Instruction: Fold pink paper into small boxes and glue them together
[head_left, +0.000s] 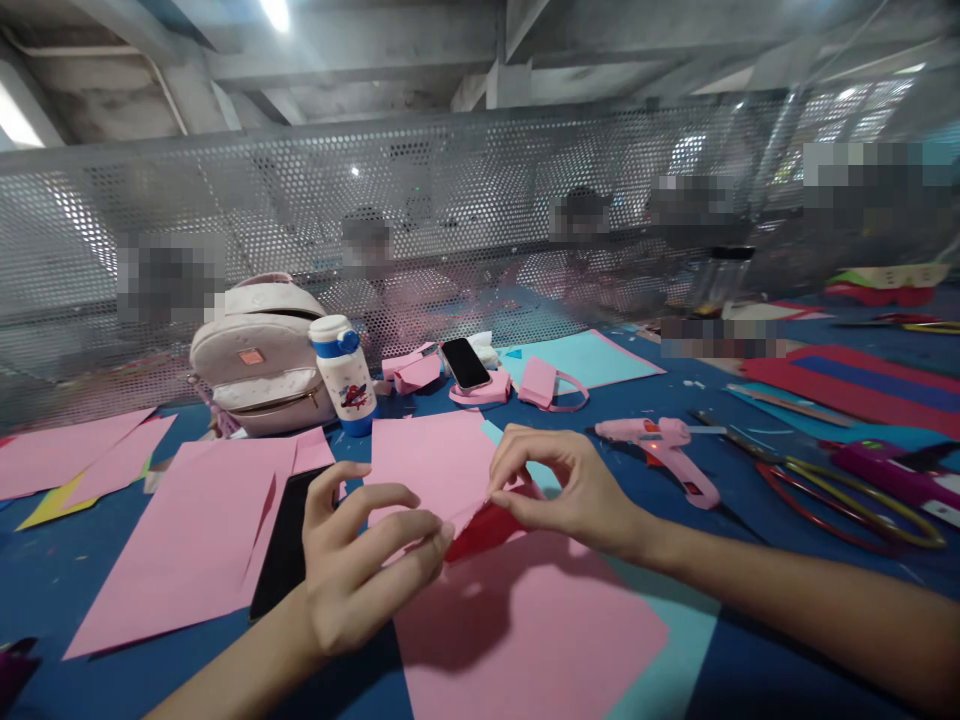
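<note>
My right hand (566, 490) is closed in a pinch on the upper edge of a small folded paper piece (487, 530), pink with a red side facing me. At its left end, my left hand (379, 555) grips it with the fingertips; its other fingers are spread and its thumb is hidden. The piece is held above pink paper sheets (525, 630), which lie over a light blue sheet (675, 625) and carry the hands' shadow. To the right of my right hand rests a pink hot glue gun (660, 445).
Scissors (847, 500) and a purple tool (900, 475) lie at right. Left are more pink sheets (180, 530) and a dark flat object (285, 540). A backpack (262, 350), bottle (345, 385), phone (465, 362) and small pink paper bag (540, 382) stand before the perforated metal screen (465, 170).
</note>
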